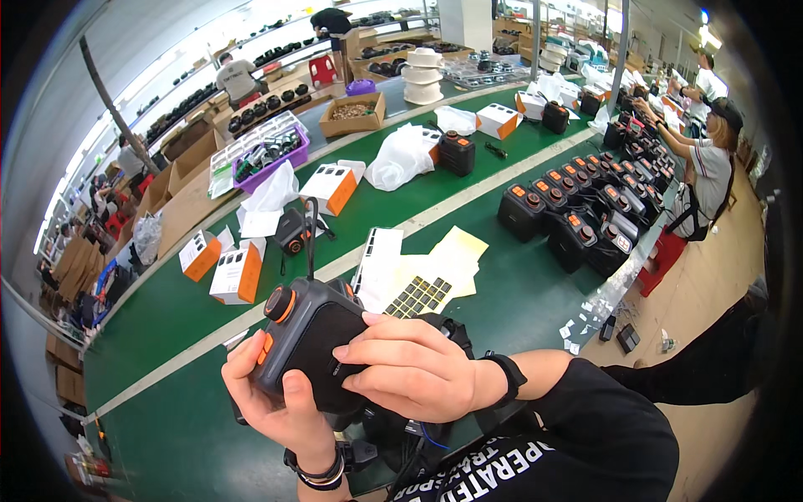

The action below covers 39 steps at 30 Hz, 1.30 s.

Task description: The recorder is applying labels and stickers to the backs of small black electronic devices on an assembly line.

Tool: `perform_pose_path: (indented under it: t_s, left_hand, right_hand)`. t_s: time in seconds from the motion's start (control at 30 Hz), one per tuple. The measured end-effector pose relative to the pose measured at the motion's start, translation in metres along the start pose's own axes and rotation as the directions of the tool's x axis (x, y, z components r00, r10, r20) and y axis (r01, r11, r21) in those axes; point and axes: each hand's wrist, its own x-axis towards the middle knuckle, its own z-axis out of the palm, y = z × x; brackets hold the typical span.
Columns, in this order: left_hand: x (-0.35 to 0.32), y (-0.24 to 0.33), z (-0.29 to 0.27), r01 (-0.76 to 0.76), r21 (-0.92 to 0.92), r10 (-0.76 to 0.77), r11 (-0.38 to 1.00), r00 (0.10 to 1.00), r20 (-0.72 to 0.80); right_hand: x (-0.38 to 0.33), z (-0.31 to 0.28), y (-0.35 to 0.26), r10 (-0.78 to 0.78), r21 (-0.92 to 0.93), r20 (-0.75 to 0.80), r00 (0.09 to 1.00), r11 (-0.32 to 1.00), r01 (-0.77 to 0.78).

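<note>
A black portable speaker (314, 335) with an orange-ringed knob, orange buttons and a looped strap is tilted up in front of me. My left hand (280, 410) grips its left side and lower edge, thumb on the front. The closed fingers of my right hand (410, 368) press against the front mesh, beside a small logo. What lies beneath the right fingertips is hidden. Just beyond the speaker, a sheet of black rectangular stickers (418, 297) lies on yellow backing paper (460, 251). Black cables (410, 448) hang below the right hand.
Several similar speakers (573, 234) crowd the bench's right side. White-and-orange boxes (238, 272), another speaker (293, 230) and a purple bin (272, 163) stand across the green bench (167, 360). White scraps (573, 335) litter the right edge. A co-worker (711, 159) sits at far right.
</note>
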Motion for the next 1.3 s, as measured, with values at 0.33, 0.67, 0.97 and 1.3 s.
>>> perform_pose_path:
  t_s: [0.33,0.67,0.97,1.3]
  left_hand:
    - [-0.006,0.004,0.002,-0.042,0.038,0.041,0.998,0.999,0.010]
    - [-0.001,-0.004,0.007,-0.005,-0.001,0.005,1.000,0.999,0.050]
    - [-0.001,-0.001,-0.001,0.147,-0.213,-0.133,0.966,0.988,0.080]
    - [-0.002,-0.002,0.012,0.191,-0.072,-0.175,0.979,0.967,0.186]
  right_hand:
    - [0.000,-0.006,-0.003,0.063,0.054,-0.007,0.998,0.997,-0.062]
    - [0.005,-0.007,0.005,0.130,0.114,-0.052,0.990,0.986,-0.123]
    - [0.004,0.001,0.000,0.079,0.130,-0.064,0.995,0.989,-0.070]
    - [0.014,-0.029,0.001,0.393,0.368,0.151,0.907,0.829,-0.421]
